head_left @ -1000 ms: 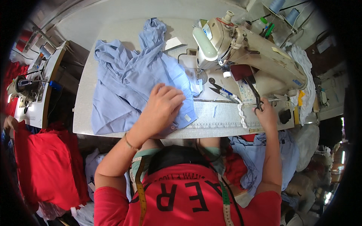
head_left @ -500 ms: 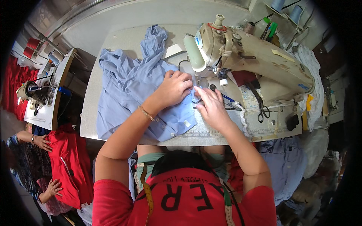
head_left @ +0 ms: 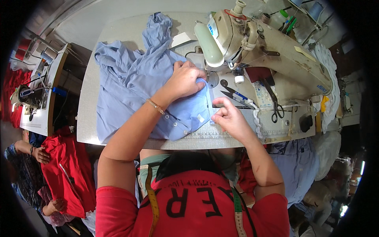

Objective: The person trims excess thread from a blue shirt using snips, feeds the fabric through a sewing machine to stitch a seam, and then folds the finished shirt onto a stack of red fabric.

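Note:
A light blue button-up shirt (head_left: 130,79) lies spread on the sewing table, with white buttons and a small white label near its front edge. My left hand (head_left: 188,80) is closed on the shirt's folded edge beside the needle plate. At the lower end of that same edge, my right hand (head_left: 227,117) has its thumb and a bent finger pinched at the cloth; the fingertips partly hide the grip. The pale sewing machine (head_left: 272,47) stands just beyond both hands. Small thread snips (head_left: 237,96) lie on the machine bed past my right hand.
Black-handled scissors (head_left: 272,98) rest on the right of the table (head_left: 89,122), near a braided white cord (head_left: 256,120). At the left, a person's hands hold a red garment (head_left: 69,170) below another sewing machine (head_left: 27,94). Blue clothing (head_left: 294,170) hangs at the right.
My right hand has moved down and toward me along the shirt's edge, away from the needle area. The edge now lies straighter between my hands. The view has shifted slightly.

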{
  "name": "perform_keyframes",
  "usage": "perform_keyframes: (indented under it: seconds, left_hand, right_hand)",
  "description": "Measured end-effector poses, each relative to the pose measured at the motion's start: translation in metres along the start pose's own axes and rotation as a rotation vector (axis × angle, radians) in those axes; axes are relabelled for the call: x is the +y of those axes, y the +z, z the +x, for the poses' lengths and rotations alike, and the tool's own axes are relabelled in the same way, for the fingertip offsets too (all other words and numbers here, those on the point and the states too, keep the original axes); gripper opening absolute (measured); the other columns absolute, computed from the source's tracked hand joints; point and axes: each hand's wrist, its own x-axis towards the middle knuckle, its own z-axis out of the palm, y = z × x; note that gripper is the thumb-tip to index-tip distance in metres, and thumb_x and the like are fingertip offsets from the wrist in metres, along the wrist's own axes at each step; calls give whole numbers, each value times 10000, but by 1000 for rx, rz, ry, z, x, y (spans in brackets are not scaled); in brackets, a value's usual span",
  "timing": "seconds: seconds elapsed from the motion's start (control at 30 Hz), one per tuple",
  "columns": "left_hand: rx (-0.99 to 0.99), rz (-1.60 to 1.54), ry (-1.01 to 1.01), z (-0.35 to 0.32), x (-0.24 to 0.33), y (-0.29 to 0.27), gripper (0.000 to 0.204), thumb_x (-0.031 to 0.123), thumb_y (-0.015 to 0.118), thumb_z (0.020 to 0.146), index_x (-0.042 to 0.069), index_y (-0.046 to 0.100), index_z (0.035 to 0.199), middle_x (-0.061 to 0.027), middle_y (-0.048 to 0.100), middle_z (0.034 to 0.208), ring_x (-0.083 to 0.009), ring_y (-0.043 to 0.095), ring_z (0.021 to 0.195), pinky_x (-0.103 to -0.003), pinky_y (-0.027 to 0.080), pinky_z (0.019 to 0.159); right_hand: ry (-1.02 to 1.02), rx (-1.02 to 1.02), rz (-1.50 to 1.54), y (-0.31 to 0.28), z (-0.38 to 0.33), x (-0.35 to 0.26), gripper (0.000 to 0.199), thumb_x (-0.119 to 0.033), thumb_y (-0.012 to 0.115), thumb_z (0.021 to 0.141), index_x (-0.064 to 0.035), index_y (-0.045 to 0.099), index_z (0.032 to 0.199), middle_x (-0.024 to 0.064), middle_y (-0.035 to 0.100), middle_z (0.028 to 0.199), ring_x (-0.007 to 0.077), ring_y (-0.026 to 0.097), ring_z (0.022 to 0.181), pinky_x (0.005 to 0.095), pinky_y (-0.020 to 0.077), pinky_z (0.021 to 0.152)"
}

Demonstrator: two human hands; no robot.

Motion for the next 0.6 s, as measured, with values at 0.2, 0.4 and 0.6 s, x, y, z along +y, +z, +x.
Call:
perform_keyframes:
  seconds: [0.2,0.4,0.6]
  left_hand:
    - [-13,-32,-8,-3,1,-2,200,243,697,788,103,718,930,-74,674,923,-240,583,1009,-426,290,997]
    - [-76,-131,3,-1,-9,-1,194,212,625,851,109,724,982,-74,681,985,-268,521,1084,-460,312,985]
    - [-68,-206,97,2,-21,-7,150,120,585,905,31,680,979,-111,651,958,-281,581,961,-394,441,872]
  right_hand:
    - [-255,90,-462,5,1,-20,298,-123,647,838,-47,553,1110,104,617,816,329,608,781,405,483,714]
    - [-716,190,-764,5,23,0,180,-217,686,810,-86,629,919,77,562,865,272,571,850,394,456,802]
    - [-798,114,-813,-8,31,1,254,-247,701,798,-97,625,988,66,579,968,244,556,976,405,413,911]
